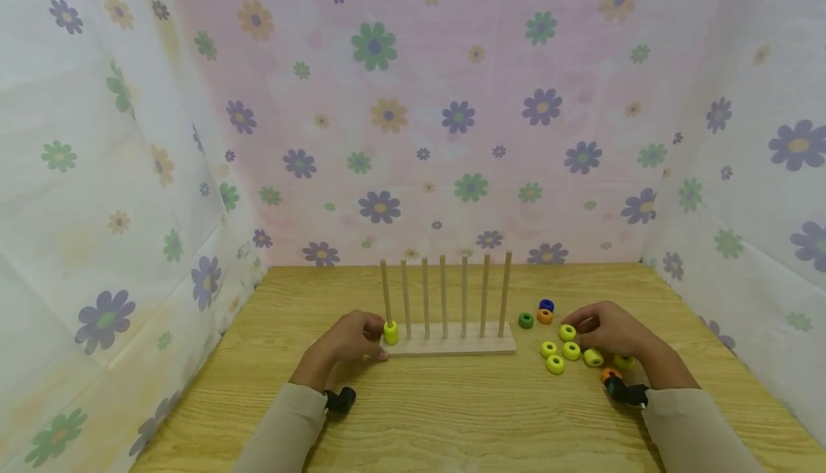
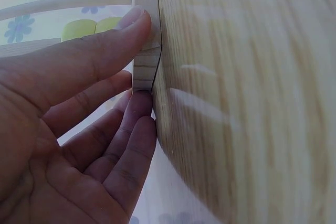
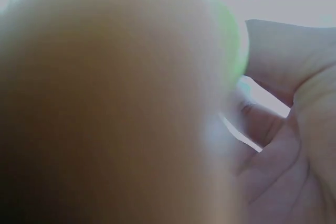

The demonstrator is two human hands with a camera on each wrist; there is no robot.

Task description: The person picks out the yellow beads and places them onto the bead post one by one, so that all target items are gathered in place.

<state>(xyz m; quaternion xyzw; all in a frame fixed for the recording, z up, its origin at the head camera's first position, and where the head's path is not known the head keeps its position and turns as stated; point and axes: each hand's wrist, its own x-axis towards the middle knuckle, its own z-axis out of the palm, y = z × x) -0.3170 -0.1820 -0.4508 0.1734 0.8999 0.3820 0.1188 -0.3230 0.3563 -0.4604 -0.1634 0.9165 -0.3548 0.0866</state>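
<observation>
A wooden peg board (image 1: 449, 347) with several upright pegs stands on the table. Two yellow beads (image 1: 391, 332) are threaded on its leftmost peg. My left hand (image 1: 349, 335) grips the left end of the base; in the left wrist view the thumb (image 2: 128, 27) lies along one side and fingertips touch the end face. To the right of the board, my right hand (image 1: 609, 331) reaches over loose beads, thumb and forefinger pinching a yellow bead (image 1: 568, 332). In the right wrist view a large blur hides most of the fingers, and a yellow-green bead (image 3: 233, 45) shows by the thumb.
Several more yellow beads (image 1: 571, 350) lie around the right hand. Green (image 1: 525, 320), orange (image 1: 545, 317) and blue (image 1: 547, 305) beads sit between board and hand. Another orange bead (image 1: 610, 375) is by the right wrist camera (image 1: 626, 391). Flowered cloth (image 1: 426, 172) encloses the wooden table (image 1: 445, 416).
</observation>
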